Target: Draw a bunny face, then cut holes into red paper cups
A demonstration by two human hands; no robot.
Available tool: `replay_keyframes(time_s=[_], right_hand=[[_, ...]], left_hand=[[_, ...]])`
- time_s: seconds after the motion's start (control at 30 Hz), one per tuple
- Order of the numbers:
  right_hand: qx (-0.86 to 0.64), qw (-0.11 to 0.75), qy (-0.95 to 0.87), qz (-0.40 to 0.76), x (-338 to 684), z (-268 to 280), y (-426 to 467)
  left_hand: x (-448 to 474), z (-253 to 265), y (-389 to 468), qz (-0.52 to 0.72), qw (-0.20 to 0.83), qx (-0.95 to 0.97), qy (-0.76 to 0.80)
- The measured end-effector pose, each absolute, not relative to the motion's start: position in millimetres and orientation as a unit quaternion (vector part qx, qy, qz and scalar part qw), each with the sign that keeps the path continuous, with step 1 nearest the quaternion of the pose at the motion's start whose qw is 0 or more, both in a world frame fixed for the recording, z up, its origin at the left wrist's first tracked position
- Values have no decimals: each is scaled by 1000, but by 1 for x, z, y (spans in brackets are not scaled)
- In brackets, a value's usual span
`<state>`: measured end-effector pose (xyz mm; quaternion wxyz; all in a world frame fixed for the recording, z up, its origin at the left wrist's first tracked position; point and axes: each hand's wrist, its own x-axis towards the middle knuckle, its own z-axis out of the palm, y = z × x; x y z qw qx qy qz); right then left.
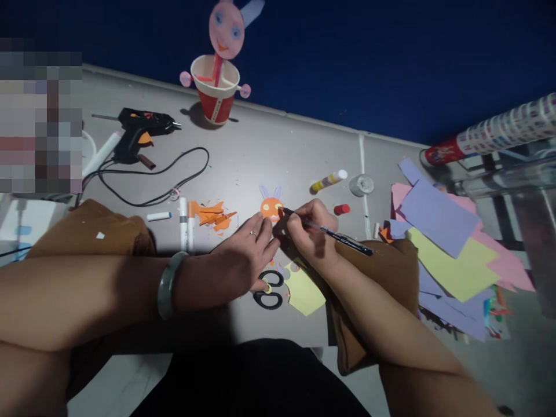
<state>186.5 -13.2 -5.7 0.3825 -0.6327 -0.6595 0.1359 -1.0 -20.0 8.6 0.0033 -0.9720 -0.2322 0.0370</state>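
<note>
On the table lies a small orange paper rabbit face point(270, 204) with purple ears and pale yellow eyes. My left hand point(243, 249) rests flat beside it, fingers stretched out and fingertips at its lower left edge; a bracelet circles the wrist. A black pen point(347, 240) is gripped in my right hand point(313, 229), its tip at the face's right eye. Below my hands are black-handled scissors point(270, 307), their blades hidden, and a cut yellow sheet point(307, 292). Orange paper scraps point(215, 217) lie left of the face.
At the back stands a red paper cup point(216, 107) with a pink rabbit head. A glue gun point(143, 124) with a looped cord lies at left. Towards the right are a glue stick point(329, 180), its red cap point(341, 209), clear tape point(362, 185) and coloured paper point(438, 217).
</note>
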Motion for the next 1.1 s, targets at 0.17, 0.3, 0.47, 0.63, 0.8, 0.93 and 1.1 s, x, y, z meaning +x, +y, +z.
replay_keyframes(time_s=[0.17, 0.3, 0.47, 0.63, 0.8, 0.93, 1.1], right_hand=[[-640, 380, -656, 126, 187, -5, -13], [-637, 386, -655, 127, 187, -5, -12], [-621, 401, -662, 124, 187, -5, -12], [-619, 410, -659, 118, 188, -5, -11], [-614, 447, -642, 104, 189, -7, -12], [-592, 433, -665, 141, 185, -8, -15], [-567, 390, -707, 160, 183, -10, -16]], left_hand=[[-1, 7, -20, 39, -10, -970, -240], [-1, 7, -21, 43, -16, -969, -241], [0, 5, -21, 47, -17, -970, -238], [0, 2, -21, 39, -17, -970, -238], [-2, 4, -20, 18, -8, -973, -232], [-5, 9, -18, -10, 0, -976, -217], [-4, 7, -19, -22, -4, -974, -224]])
